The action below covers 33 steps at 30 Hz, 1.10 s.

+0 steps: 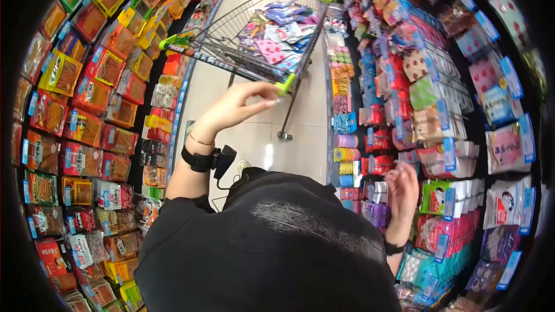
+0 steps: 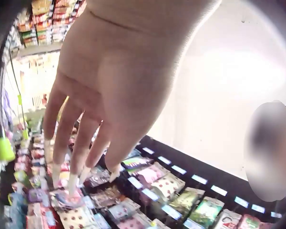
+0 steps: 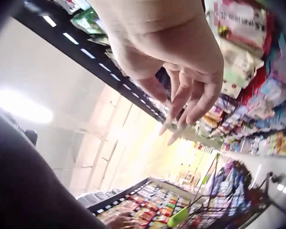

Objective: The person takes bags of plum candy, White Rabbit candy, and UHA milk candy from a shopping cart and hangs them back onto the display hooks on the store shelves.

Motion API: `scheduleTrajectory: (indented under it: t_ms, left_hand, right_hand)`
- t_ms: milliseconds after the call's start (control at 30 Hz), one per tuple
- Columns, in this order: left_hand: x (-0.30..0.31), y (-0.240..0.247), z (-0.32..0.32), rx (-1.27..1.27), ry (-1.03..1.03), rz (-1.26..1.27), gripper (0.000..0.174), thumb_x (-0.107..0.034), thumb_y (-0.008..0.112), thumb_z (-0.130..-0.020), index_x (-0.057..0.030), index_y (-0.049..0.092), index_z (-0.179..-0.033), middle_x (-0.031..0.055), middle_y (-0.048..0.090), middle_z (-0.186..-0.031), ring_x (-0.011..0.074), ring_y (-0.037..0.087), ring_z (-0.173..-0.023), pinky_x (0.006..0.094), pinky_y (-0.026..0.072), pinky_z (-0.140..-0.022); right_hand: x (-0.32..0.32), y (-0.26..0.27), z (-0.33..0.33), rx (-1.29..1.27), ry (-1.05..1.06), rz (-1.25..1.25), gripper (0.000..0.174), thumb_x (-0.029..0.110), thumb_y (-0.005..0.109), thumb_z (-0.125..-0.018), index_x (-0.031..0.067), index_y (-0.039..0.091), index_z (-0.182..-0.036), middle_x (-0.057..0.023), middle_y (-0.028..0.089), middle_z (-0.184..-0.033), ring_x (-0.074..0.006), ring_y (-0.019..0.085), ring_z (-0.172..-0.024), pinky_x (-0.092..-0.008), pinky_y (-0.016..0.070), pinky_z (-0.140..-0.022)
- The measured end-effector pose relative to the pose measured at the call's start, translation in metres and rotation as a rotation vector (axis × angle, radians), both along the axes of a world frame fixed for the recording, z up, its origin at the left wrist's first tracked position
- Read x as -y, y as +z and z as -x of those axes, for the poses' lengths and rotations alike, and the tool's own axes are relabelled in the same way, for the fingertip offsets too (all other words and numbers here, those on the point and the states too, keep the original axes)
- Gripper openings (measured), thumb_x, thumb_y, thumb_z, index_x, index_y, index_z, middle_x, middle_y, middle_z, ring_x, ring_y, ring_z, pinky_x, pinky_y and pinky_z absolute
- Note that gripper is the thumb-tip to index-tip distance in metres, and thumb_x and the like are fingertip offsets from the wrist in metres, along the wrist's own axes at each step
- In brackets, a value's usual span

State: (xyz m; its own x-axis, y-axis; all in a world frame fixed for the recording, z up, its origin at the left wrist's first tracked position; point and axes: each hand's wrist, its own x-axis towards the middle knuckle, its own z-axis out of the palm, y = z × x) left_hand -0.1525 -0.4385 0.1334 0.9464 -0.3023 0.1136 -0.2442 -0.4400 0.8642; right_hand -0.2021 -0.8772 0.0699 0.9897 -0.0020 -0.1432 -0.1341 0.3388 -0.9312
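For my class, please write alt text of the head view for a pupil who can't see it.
A person's left hand hovers near a wire shopping cart holding a heap of packets, while the right hand is raised near packaged goods on the right. A black top fills the foreground; more goods line the left of the tiled floor.

From the head camera we look forward and down, from above the dark shirt, at the shopping cart ahead. We set one wrist camera very near the left hand, facing past it to the shelf beside the cart, and the other equally near the right hand, tilted, facing the cart beyond it. Both wrist views share part of the cart.
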Motion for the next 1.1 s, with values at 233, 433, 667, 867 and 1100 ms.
scheduleTrajectory:
  t_ms: [233,433,667,867,1100]
  left_hand:
    - [-0.132,-0.082,-0.052,0.418,0.139,-0.497,0.042,-0.025,0.054,-0.089,-0.0146,0.047,-0.129,0.0071,0.046,-0.133,0.0302,0.033,-0.129,0.0524,0.0186,-0.106]
    - [-0.147,-0.143,-0.074,0.472,0.19,-0.66,0.059,-0.044,0.052,-0.085,-0.0236,0.034,-0.138,0.0005,0.036,-0.139,0.025,0.023,-0.134,0.0671,-0.0039,-0.102]
    - [-0.19,-0.158,-0.081,0.524,0.2,-0.506,0.061,-0.041,0.058,-0.08,-0.0204,0.039,-0.134,-0.0018,0.041,-0.132,0.0208,0.027,-0.13,0.0681,-0.0061,-0.102]
    - [-0.304,-0.164,-0.09,0.555,0.222,-0.546,0.049,-0.017,0.064,-0.074,-0.0178,0.052,-0.121,-0.0033,0.051,-0.122,0.0203,0.038,-0.124,0.0595,0.0015,-0.109]
    - [-0.423,-0.184,-0.084,0.249,1.007,-0.098,0.045,-0.026,0.057,-0.087,-0.0095,0.045,-0.127,0.0116,0.052,-0.119,0.024,0.052,-0.108,0.0342,0.0407,-0.09]
  right_hand:
    - [-0.163,0.01,-0.143,-0.039,0.09,-0.475,0.035,0.012,0.055,-0.086,-0.0002,0.049,-0.118,-0.0046,0.058,-0.087,-0.0154,0.056,-0.083,-0.0269,0.0455,-0.072]
    - [-0.343,0.015,-0.204,-0.11,0.349,-0.424,0.032,0.011,0.053,-0.087,0.0002,0.049,-0.117,-0.0081,0.057,-0.087,-0.0217,0.057,-0.084,-0.0297,0.0469,-0.075]
    - [-0.375,0.021,-0.215,-0.098,0.34,-0.22,0.036,0.012,0.052,-0.088,0.0004,0.047,-0.122,-0.008,0.056,-0.094,-0.0206,0.058,-0.085,-0.0298,0.0487,-0.076]
    - [-0.328,0.017,-0.226,-0.066,0.123,-0.188,0.037,0.01,0.055,-0.087,0.0004,0.048,-0.121,-0.0071,0.054,-0.093,-0.0189,0.055,-0.086,-0.0283,0.0481,-0.078]
    - [-0.301,0.001,-0.235,0.016,-0.088,0.195,0.031,0.012,0.054,-0.088,0.002,0.048,-0.117,-0.0084,0.059,-0.089,-0.0166,0.06,-0.078,-0.0269,0.0476,-0.07]
